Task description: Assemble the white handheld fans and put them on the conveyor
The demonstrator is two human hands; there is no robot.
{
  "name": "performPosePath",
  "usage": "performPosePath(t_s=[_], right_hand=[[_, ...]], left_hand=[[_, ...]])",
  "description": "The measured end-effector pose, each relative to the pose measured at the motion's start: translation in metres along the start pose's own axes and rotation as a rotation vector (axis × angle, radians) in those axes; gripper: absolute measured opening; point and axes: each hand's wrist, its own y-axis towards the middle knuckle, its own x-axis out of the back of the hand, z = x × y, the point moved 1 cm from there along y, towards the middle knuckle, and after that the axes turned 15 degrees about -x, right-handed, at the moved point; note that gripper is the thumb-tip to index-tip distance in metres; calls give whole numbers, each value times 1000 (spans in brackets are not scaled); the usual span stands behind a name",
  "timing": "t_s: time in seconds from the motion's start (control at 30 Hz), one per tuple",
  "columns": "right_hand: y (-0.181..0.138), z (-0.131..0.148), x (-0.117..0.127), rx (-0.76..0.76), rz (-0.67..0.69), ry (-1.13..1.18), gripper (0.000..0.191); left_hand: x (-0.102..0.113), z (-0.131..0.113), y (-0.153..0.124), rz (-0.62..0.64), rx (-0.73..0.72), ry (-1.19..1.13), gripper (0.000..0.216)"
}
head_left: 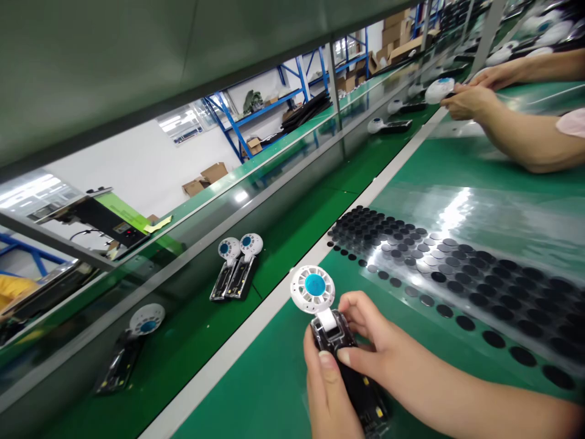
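A small hand fan (313, 289) with a white round head, a blue centre and an open black handle is held over the green bench (274, 378). My left hand (325, 395) is wrapped around the handle from below. My right hand (372, 341) pinches the handle's upper part just under the white neck. A clear sheet of black round pads (461, 268) lies right of my hands.
On the green conveyor belt (292, 244) lie two fans side by side (237, 265), one more fan (132, 341) at the left, and others (388, 125) farther off. A co-worker's hands (470, 97) hold another fan at the top right. A grey shelf overhangs the belt.
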Motion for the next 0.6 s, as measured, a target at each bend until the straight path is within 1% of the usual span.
performPosePath(t_s=[0.13,0.27,0.37,0.4,0.47,0.53,0.57,0.6], right_hand=[[0,1,2,-61,117,89,41],[-1,3,1,-77,89,184,40],[4,-2,0,-104,130,206,46],[7,-5,0,-93,145,198,51],[13,-10,2,-18,137,147,57],[15,-11,5,61,91,92,53],[16,-9,7,72,73,90,50],[16,-4,10,59,72,108,47]], left_hand=[[1,-2,2,-3,-33,-34,63],[1,-3,6,8,-21,-50,65],[-1,-1,8,20,9,-111,68],[-2,1,8,23,19,-152,71],[-1,3,9,30,26,-190,73],[4,-1,16,60,-26,-87,69],[9,-6,22,86,-91,24,64],[16,-13,31,112,-178,194,58]])
